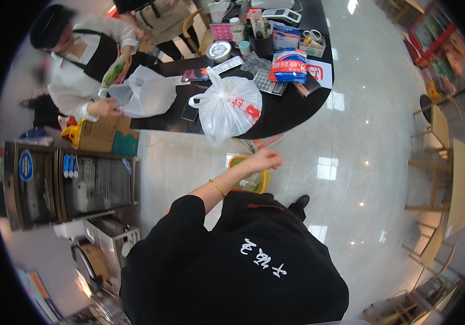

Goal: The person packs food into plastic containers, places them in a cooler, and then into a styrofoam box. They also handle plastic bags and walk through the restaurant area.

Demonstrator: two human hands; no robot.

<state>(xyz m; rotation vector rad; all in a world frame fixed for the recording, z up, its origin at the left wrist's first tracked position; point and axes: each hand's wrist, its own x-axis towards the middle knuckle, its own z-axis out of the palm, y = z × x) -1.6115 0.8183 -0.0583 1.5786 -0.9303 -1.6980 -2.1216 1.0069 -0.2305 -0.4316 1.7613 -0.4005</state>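
My left hand (268,159), below a gold bangle, hangs in the air in front of my body with its fingers loosely curled. Nothing shows in it. Under that arm, an orange-rimmed green waste bin (266,183) stands on the floor. My right hand is out of view. Ahead, a full white plastic bag (228,107), tied at the top and bearing red print, sits at the near edge of the black counter (293,115). At left, a co-worker (94,61) in a black apron holds a clear packet of greens (113,75) and touches another white plastic bag (147,91).
On the counter are a calculator (269,82), a red and blue packet (289,66), phones (195,74) and a round tin (218,51). Another person (163,20) stands behind it. Glass-fronted cabinets (94,183) stand left, wooden tables (464,187) right.
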